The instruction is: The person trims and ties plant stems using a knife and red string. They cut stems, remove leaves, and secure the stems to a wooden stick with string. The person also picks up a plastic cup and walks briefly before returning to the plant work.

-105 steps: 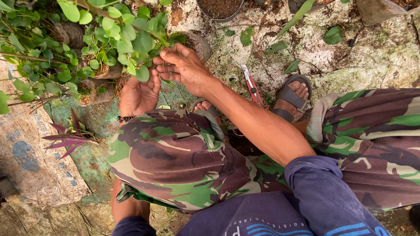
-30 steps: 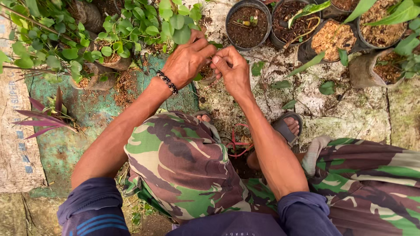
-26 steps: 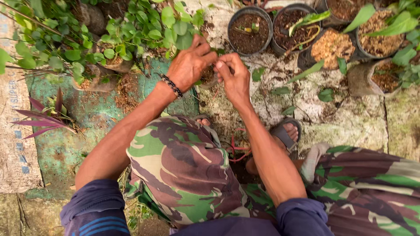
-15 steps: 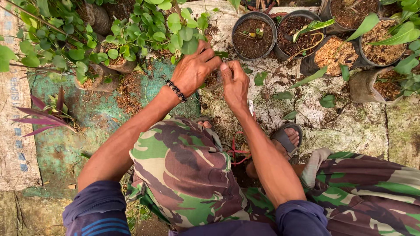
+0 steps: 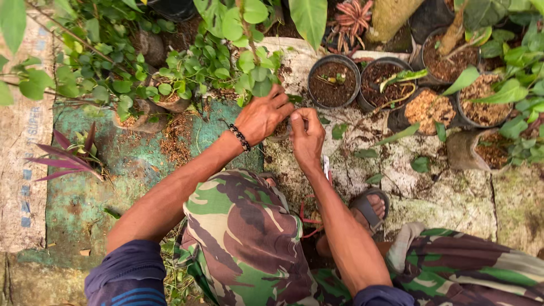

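My left hand [image 5: 262,116], with a dark bead bracelet on the wrist, and my right hand [image 5: 307,136] meet fingertip to fingertip in front of my knees. Both have their fingers curled at the base of a round-leaved green plant [image 5: 249,73], pinching its thin stem where it enters a small pot [image 5: 279,131] that the hands mostly hide. My camouflage-trousered left knee [image 5: 243,226] is just below them. A cutting tool with red handles [image 5: 325,168] lies on the ground by my right forearm, near my sandalled foot [image 5: 368,207].
Several black pots of soil and bark stand at the back right, one nearest [image 5: 334,79]. More leafy pot plants [image 5: 170,90] crowd the back left. A purple-leaved plant [image 5: 68,156] grows at left beside a worn sack [image 5: 22,170]. The ground is mossy concrete [image 5: 141,170].
My left hand has come up from beside my knee to join the right at the plant. Both hands have reached slightly farther forward, and the view has tilted toward the pots.
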Available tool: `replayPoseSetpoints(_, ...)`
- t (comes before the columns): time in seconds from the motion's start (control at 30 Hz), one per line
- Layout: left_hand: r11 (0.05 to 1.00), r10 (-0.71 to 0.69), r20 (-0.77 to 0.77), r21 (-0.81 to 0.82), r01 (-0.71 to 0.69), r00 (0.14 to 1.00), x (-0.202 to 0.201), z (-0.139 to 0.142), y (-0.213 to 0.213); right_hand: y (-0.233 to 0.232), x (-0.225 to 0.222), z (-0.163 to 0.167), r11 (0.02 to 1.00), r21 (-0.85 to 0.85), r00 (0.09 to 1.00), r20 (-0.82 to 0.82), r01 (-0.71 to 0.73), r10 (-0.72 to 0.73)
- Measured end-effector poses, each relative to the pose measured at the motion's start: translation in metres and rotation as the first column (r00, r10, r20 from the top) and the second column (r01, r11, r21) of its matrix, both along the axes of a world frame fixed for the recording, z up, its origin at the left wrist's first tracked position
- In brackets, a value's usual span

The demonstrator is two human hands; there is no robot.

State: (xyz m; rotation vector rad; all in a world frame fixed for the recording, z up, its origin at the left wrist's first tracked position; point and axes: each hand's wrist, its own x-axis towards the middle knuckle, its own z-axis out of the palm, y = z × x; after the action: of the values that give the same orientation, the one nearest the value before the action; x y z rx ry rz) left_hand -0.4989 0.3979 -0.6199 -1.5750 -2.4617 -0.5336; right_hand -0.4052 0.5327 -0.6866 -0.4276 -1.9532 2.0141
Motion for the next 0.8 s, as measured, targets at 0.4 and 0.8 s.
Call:
replayPoseSetpoints(0.4,0.999,0.015,-0.05,0.032,-0.013,0.999,-0.03,-0.032,-0.011,-0.012,-0.019,0.012,0.995,0.091,0.982,-0.188,0.037,-0.019)
replayPoseSetpoints(0.8,0.993,0.029,-0.248,0.122,0.002,0.968,-0.023,-0.038,-0.044,-0.042,-0.035,0.0,0.85,0.521,0.996,-0.011,0.077,-0.084)
